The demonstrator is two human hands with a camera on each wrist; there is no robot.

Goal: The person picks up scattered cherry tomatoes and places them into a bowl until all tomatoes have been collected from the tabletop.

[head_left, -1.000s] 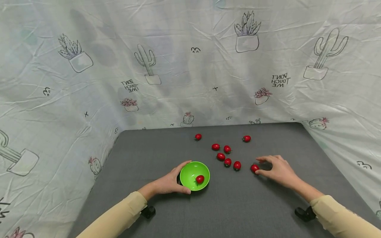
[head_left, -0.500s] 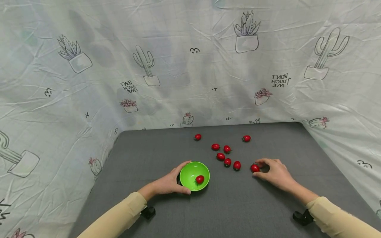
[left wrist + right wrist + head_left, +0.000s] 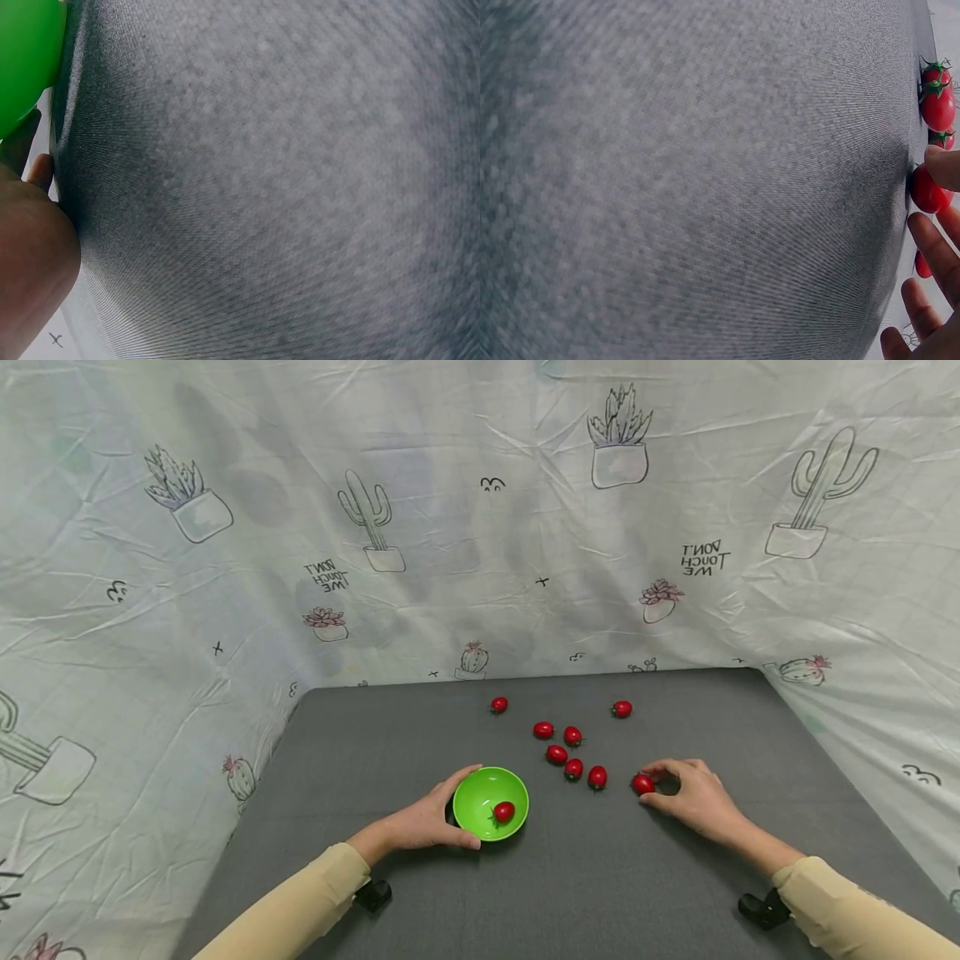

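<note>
My left hand grips the side of a small green bowl, thumb at the near rim and fingers at the far side. One cherry tomato lies inside that bowl. To the right, my right hand pinches another cherry tomato between thumb and fingertips, at table level. The right wrist view has the thumb against this red tomato, with the other fingers spread below. Only part of the bowl shows in the left wrist view, beside the left hand.
Between the hands and farther back lie several loose cherry tomatoes on the grey table. Single ones sit toward the back, one at left and a tomato at right. A patterned white cloth hangs around the table.
My right hand's fingers have closed in around the cherry tomato, which stays in about the same place. The left hand and the bowl have not moved.
</note>
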